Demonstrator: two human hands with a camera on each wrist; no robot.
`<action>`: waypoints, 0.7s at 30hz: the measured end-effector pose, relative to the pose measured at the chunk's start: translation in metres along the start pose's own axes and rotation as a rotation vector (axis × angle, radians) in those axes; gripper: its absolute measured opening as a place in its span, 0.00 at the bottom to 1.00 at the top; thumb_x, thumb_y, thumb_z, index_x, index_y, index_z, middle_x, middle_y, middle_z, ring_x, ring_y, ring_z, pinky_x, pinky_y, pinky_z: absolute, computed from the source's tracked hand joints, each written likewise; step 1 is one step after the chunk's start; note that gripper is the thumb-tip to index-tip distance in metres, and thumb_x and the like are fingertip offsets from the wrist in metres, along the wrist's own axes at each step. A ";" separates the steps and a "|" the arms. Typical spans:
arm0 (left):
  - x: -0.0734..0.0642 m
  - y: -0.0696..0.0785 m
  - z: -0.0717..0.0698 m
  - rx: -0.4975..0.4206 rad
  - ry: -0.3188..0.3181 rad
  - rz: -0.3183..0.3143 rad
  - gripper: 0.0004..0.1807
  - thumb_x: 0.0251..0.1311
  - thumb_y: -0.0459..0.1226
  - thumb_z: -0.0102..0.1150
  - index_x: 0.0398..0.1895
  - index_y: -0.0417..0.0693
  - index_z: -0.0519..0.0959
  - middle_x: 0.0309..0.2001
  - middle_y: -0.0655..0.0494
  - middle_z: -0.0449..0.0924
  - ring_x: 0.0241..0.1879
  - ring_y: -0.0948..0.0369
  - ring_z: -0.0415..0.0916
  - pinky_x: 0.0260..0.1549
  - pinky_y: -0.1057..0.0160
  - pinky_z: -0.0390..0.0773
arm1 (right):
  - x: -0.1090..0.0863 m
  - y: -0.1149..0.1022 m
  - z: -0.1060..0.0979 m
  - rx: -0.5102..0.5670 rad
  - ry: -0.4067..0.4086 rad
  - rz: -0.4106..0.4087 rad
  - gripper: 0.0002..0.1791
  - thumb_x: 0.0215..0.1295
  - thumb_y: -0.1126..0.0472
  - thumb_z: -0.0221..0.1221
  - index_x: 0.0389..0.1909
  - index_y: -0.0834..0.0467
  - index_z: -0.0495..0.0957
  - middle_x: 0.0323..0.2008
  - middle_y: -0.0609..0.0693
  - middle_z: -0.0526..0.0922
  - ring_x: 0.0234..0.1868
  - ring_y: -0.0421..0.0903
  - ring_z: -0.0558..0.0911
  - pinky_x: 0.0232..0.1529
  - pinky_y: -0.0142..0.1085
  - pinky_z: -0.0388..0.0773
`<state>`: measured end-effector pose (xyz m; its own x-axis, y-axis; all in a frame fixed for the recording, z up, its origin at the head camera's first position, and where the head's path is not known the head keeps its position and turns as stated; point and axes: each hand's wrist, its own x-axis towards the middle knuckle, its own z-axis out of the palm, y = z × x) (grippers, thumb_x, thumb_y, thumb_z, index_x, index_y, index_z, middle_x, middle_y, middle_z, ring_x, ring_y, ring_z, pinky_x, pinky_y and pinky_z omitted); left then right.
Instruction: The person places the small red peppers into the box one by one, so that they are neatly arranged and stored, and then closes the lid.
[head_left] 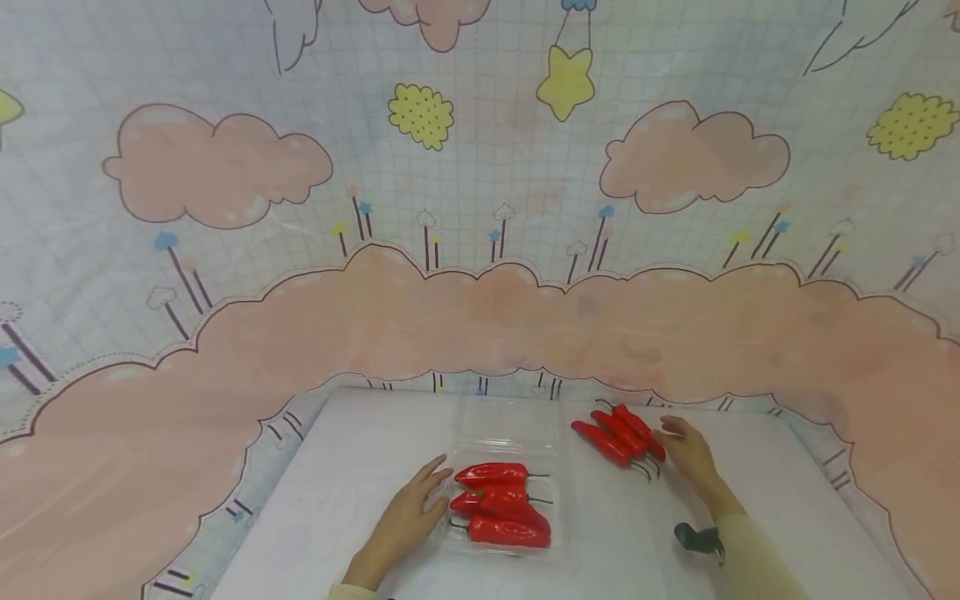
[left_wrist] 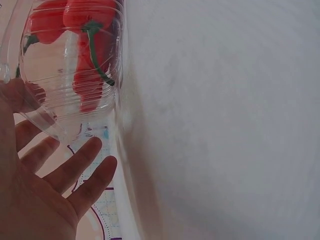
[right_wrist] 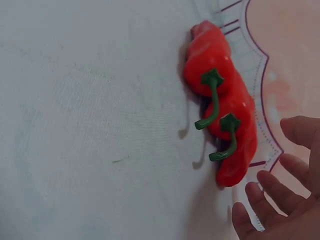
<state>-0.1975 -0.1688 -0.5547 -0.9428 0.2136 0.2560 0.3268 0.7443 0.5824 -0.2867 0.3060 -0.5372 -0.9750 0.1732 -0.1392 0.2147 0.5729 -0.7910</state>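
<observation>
Several red peppers [head_left: 510,531] with green stems lie side by side in a clear plastic box [head_left: 561,533], its lid [head_left: 506,421] folded back behind it. At the box's left side is my left hand [head_left: 405,512], fingers spread; the left wrist view shows its fingertips right at the clear wall. Three more red peppers [head_left: 618,437] lie together on the table to the right of the box. My right hand [head_left: 686,450] is beside their right end with fingers relaxed and nothing held. In the right wrist view its fingers [right_wrist: 280,190] point toward the peppers [right_wrist: 235,115].
The white table [head_left: 352,450] runs back to a hanging cloth [head_left: 480,325] printed with clouds and stars. A dark green object with a curved stem [head_left: 697,538] lies next to my right forearm.
</observation>
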 end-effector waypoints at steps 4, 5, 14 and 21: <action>0.000 0.001 0.000 0.001 -0.003 0.006 0.23 0.62 0.37 0.60 0.62 0.50 0.76 0.72 0.56 0.67 0.65 0.49 0.73 0.59 0.43 0.76 | 0.005 0.005 0.004 0.016 -0.017 0.020 0.35 0.73 0.47 0.50 0.73 0.63 0.56 0.70 0.69 0.62 0.69 0.66 0.64 0.67 0.58 0.69; 0.000 0.001 0.000 -0.001 -0.003 0.011 0.23 0.62 0.37 0.60 0.62 0.50 0.76 0.71 0.56 0.67 0.65 0.49 0.73 0.59 0.42 0.76 | 0.007 0.006 0.005 0.018 -0.020 0.023 0.36 0.73 0.47 0.50 0.73 0.63 0.55 0.70 0.69 0.62 0.69 0.66 0.64 0.68 0.58 0.69; 0.001 0.003 -0.002 0.000 -0.008 0.014 0.23 0.62 0.37 0.59 0.62 0.49 0.76 0.71 0.55 0.67 0.65 0.48 0.73 0.59 0.42 0.77 | 0.012 0.009 0.015 0.012 -0.038 0.006 0.37 0.73 0.43 0.50 0.72 0.62 0.57 0.67 0.69 0.65 0.66 0.66 0.68 0.62 0.53 0.77; 0.000 0.002 -0.002 0.002 -0.011 0.009 0.23 0.62 0.37 0.59 0.62 0.49 0.76 0.71 0.55 0.67 0.64 0.48 0.73 0.58 0.42 0.77 | 0.013 0.006 0.019 -0.058 -0.038 0.002 0.36 0.72 0.44 0.52 0.70 0.63 0.59 0.65 0.70 0.67 0.63 0.66 0.70 0.62 0.56 0.75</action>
<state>-0.1969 -0.1687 -0.5517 -0.9405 0.2272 0.2527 0.3351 0.7437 0.5785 -0.2994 0.2970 -0.5553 -0.9758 0.1445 -0.1639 0.2184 0.6185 -0.7549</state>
